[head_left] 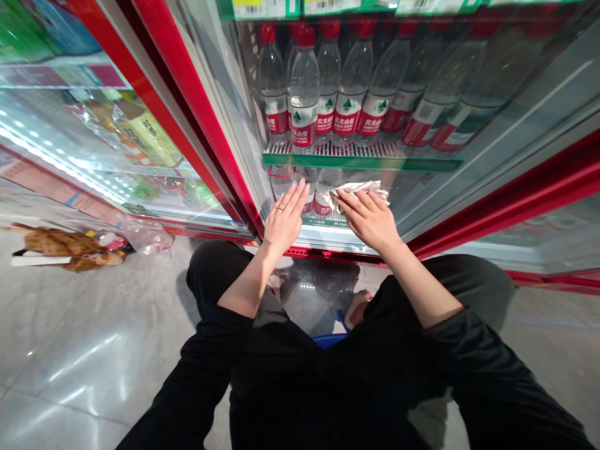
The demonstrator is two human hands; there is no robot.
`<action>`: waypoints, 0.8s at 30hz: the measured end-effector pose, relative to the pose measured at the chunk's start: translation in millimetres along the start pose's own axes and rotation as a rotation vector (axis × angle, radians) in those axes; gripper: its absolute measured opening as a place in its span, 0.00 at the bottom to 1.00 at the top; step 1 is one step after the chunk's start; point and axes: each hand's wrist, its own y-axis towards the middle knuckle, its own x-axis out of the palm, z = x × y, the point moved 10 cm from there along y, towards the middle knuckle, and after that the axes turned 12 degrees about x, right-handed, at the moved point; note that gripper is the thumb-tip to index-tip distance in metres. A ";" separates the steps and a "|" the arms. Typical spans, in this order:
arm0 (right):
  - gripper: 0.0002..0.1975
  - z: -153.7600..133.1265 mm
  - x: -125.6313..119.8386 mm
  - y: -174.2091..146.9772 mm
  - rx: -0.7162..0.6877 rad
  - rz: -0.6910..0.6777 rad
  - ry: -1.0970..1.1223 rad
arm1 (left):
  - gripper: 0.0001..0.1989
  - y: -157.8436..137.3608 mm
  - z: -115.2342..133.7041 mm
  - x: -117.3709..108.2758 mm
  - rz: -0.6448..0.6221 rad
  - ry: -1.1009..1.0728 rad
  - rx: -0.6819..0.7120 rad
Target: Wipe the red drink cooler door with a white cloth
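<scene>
My right hand [367,215] presses a crumpled white cloth [375,187] against the glass door [412,194] of a red-framed drinks cooler. Most of the cloth is hidden under the palm and fingers. To its left, my left hand [287,215] lies flat with fingers stretched out and a ring on one of them, apparently resting on the same glass and holding nothing. Behind the door, red-capped water bottles [345,112] stand upright in rows on a shelf with a green front strip [360,162]. More bottles on the shelf below are partly covered by my hands.
At left stands another red-framed cooler [140,125] with colourful drinks. A brown item [60,247] and a clear plastic bag [147,237] lie on the grey tiled floor [94,350]. My bent knees flank the door's base; something blue [330,340] shows beneath me.
</scene>
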 end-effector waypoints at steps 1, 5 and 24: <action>0.29 1.2 -3.4 3.1 0.018 0.011 -0.008 | 0.35 0.8 0.9 0.2 -0.001 -0.004 -0.001; 0.29 -8.5 -6.7 17.5 0.055 0.042 -0.022 | 0.35 3.5 3.4 0.5 0.013 0.001 0.001; 0.29 5.5 -2.9 9.0 0.044 -0.049 0.031 | 0.40 16.1 22.3 1.7 0.058 0.058 0.027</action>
